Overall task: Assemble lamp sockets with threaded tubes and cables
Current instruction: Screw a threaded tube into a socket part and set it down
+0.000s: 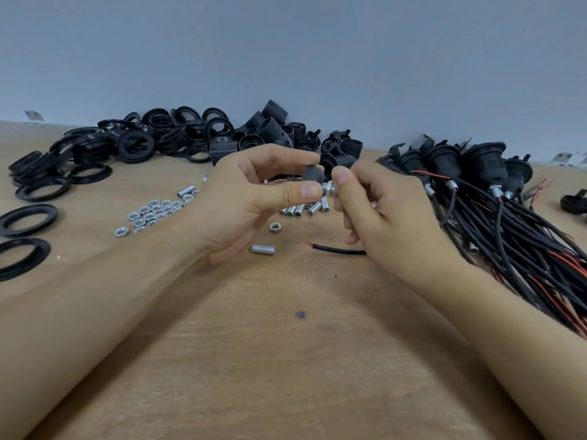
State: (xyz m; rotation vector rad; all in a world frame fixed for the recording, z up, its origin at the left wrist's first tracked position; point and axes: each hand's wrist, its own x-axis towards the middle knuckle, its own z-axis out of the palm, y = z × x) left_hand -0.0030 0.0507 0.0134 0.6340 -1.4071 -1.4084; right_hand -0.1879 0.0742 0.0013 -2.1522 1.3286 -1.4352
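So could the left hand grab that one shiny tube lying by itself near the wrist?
Probably not yet: the left hand already pinches a black socket part. The tube itself lies uncovered on the table.

The counter (pixel 254 360) is light wood, its far edge against a grey wall. Along that far edge, left of the middle, lies a heap of black rings (pixel 127 144), with more rings (pixel 27 219) spread toward the left edge. Beside the heap, at the middle of the far edge, sit black threaded sockets (pixel 270 128). Nearer, left of centre, lies a cluster of hex nuts (pixel 152 212); a single nut (pixel 274 227) lies apart. A row of short threaded tubes (pixel 305 209) lies at the centre, with one tube (pixel 263 249) alone nearer the front. A black cable end (pixel 336 249) lies just beside it. Toward the right edge lie wired sockets (pixel 476 163), their cables (pixel 524 246) trailing forward.
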